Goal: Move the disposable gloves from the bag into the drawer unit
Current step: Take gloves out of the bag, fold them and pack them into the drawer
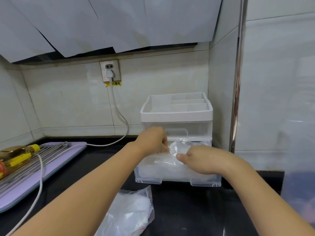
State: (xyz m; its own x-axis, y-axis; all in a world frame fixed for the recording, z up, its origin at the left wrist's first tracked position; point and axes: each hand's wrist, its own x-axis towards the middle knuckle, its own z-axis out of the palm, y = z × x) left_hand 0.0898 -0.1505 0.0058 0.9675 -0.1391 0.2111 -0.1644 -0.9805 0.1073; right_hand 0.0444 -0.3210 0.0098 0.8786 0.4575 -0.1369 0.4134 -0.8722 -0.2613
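Note:
A clear plastic drawer unit (177,114) with a white top tray stands on the black counter against the wall. Its lower drawer (177,180) is pulled out toward me. A bundle of thin transparent disposable gloves (177,151) lies in that drawer. My left hand (153,140) grips the bundle's left side with curled fingers. My right hand (197,158) pinches its right side, thumb pointing left. The clear plastic bag (131,213), with some gloves still inside, lies on the counter in front of the drawer.
A lilac tray (51,160) at the left holds metal skewers and an oil bottle (18,155). A white cable (119,116) runs from the wall socket (110,70) across the counter. A steel pole (237,82) and tiled wall stand right of the unit.

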